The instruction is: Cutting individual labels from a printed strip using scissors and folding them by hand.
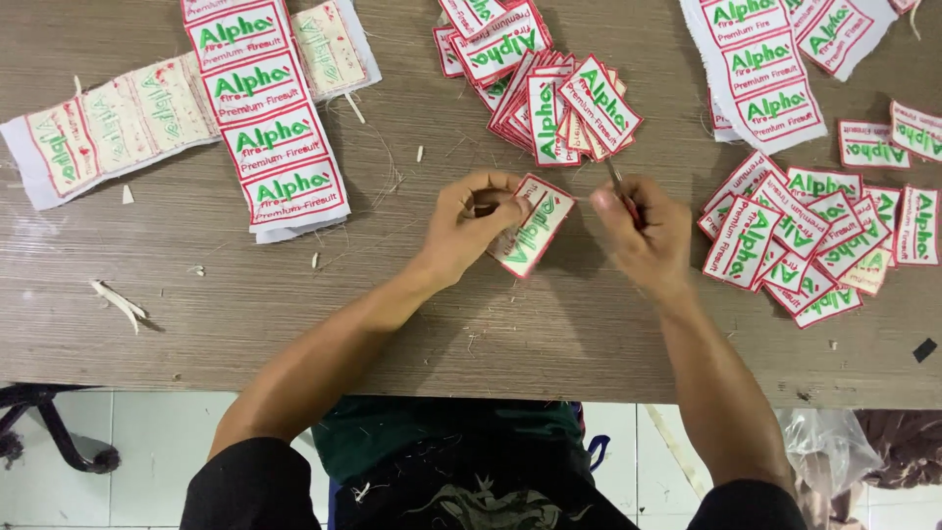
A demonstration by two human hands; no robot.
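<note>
Broad grey-brown wood-grain table (294, 324) filling most of the view, littered with white fabric slivers and loose threads. Across its far left, long uncut strips of white cloth bearing rows of red-bordered, green-lettered embroidered patches (265, 128), one strip face up and crossing another that lies face down. At the far right corner, a second such uncut sheet of patches (765, 83). Right of the hands, a loose heap of cut rectangular patches with red edges (814, 245), overlapping one another, some tilted. Straight ahead of the hands, a smaller fanned stack of cut patches (564, 108), with a few more patches beyond it at the top edge.

Near the middle of the table, just above the surface, a single red-edged white patch with green lettering (533, 228), tilted on a slant, between the two hands. Left hand (471, 228) curled and grasping that patch at its left end, fingers folded over the edge. Right hand (643, 231) clenched around a small slim metal cutting tool with a reddish grip (620, 186), its tip pointing away from the body, just beside the patch's upper right corner; contact with the patch not clear.

Below the table edge, dark clothing with a green top, white floor tiles, a crumpled clear plastic bag (829, 447) at lower right, and a small black scrap (924, 349) on the table's right edge.
</note>
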